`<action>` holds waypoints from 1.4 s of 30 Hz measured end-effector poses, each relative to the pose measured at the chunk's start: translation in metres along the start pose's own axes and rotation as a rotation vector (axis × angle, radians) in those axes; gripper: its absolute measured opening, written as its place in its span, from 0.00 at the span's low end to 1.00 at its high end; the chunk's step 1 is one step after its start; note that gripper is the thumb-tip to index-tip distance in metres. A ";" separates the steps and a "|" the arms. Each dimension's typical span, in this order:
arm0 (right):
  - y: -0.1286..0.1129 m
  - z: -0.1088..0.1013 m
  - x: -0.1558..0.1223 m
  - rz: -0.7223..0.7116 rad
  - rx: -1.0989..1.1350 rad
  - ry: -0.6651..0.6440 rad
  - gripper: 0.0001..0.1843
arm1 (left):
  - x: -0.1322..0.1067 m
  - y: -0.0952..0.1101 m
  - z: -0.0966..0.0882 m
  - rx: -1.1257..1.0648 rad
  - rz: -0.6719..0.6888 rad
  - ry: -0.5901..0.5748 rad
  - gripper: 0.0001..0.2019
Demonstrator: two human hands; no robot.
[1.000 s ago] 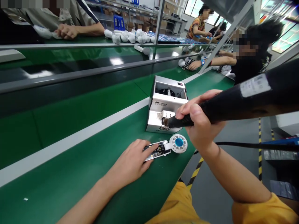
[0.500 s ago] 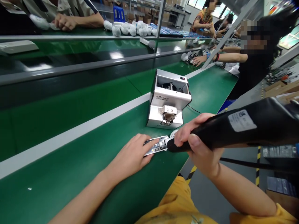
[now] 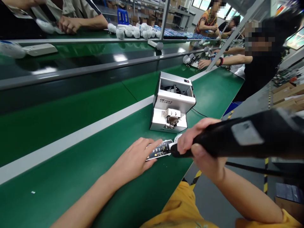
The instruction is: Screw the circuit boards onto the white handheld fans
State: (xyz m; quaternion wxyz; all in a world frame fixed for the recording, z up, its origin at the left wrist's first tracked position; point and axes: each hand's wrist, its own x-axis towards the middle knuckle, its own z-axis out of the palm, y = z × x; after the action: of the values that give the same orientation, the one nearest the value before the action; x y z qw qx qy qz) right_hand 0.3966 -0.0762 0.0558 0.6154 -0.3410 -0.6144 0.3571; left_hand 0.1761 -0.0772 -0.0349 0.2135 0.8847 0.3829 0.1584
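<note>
My left hand (image 3: 137, 155) grips a narrow white housing with a circuit board (image 3: 159, 150) in it, fingers over the top and thumb along the near edge. The housing rests on the green bench. My right hand (image 3: 201, 142) is wrapped round a black electric screwdriver (image 3: 223, 139), which lies nearly level with its nose over the housing's right end. The nose hides the bit and the spot beneath it. A round white part (image 3: 177, 138) shows partly behind my right fingers. Just beyond both hands stands a silver screw feeder (image 3: 173, 101).
A conveyor belt (image 3: 90, 117) runs along the bench's far side. White parts (image 3: 40, 49) lie on the farther line, with a pile of round white parts (image 3: 137, 31) behind. A co-worker's hand (image 3: 203, 64) works at the right; another co-worker's hand (image 3: 68, 24) is across the line.
The white parts on the farther line have shifted right, bringing a round end into view at the left. The screwdriver's rear is now blurred. Both my hands stay nearly where they were.
</note>
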 end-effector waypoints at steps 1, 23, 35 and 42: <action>-0.003 0.001 0.010 -0.025 0.037 0.018 0.15 | -0.001 -0.002 -0.002 -0.012 -0.026 0.020 0.33; 0.027 0.048 0.018 -0.079 0.195 0.006 0.15 | 0.011 0.006 0.013 -0.047 -0.205 0.131 0.22; 0.030 0.062 0.028 -0.004 0.118 -0.020 0.15 | 0.013 0.001 0.021 -0.057 -0.207 0.149 0.27; 0.031 0.054 0.024 -0.053 0.118 -0.010 0.17 | 0.008 0.001 0.012 -0.133 -0.191 0.149 0.28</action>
State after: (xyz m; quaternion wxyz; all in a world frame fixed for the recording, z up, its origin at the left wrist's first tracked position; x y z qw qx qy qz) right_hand 0.3417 -0.0406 0.0418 0.6404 -0.2860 -0.6043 0.3780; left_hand 0.1877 -0.0749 -0.0436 0.2570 0.8138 0.4689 0.2276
